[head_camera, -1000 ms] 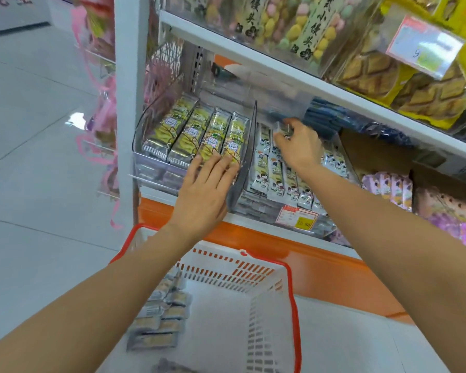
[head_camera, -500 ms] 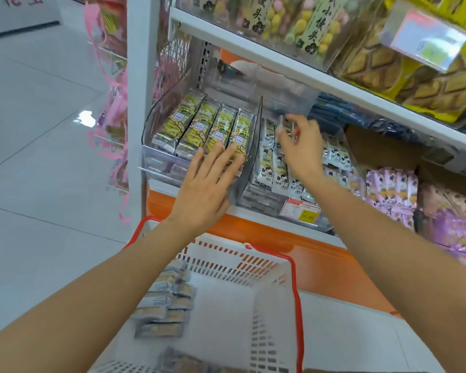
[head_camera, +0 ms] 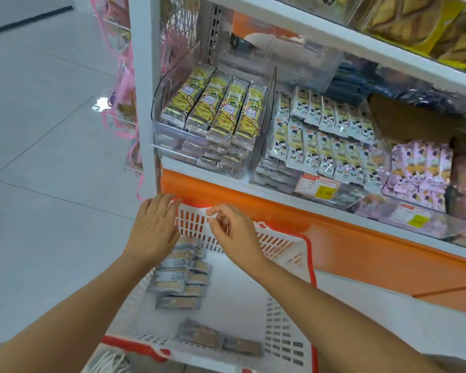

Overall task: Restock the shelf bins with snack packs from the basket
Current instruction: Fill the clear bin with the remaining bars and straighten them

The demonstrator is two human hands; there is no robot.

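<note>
Where the pale tiled floor (head_camera: 38, 157) runs up to the white shelf post (head_camera: 143, 103), pink ribbons (head_camera: 124, 84) hang at far left. Next, the left hand (head_camera: 152, 230): palm down, fingers straight and relaxed, holding nothing, over the far left corner of the basket (head_camera: 280, 343); fingertips at the rim, contact unclear. The basket is white slotted plastic with a red rim, set below the shelf in front of the orange base panel (head_camera: 361, 251). Inside it, grey snack packs (head_camera: 178, 278) are stacked against the left wall just under the left hand; two more lie flat near the near wall. Above, the left bin (head_camera: 172, 146), clear plastic, holds four rows of yellow-green packs (head_camera: 221, 111) side by side, sloping down toward its front wall. The right hand (head_camera: 234, 232) is just beside the left, over the basket's far rim, fingers curled, thumb and forefinger close together; I cannot tell whether they pinch the rim or anything else. The middle bin (head_camera: 277, 179), touching the left bin, is filled with overlapping white packs (head_camera: 323, 130); a price tag (head_camera: 316, 187) sits on its front. The right bin (head_camera: 441, 230) holds purple packs (head_camera: 420, 168). The upper shelf (head_camera: 334, 39) carries yellow bags (head_camera: 414, 22).
</note>
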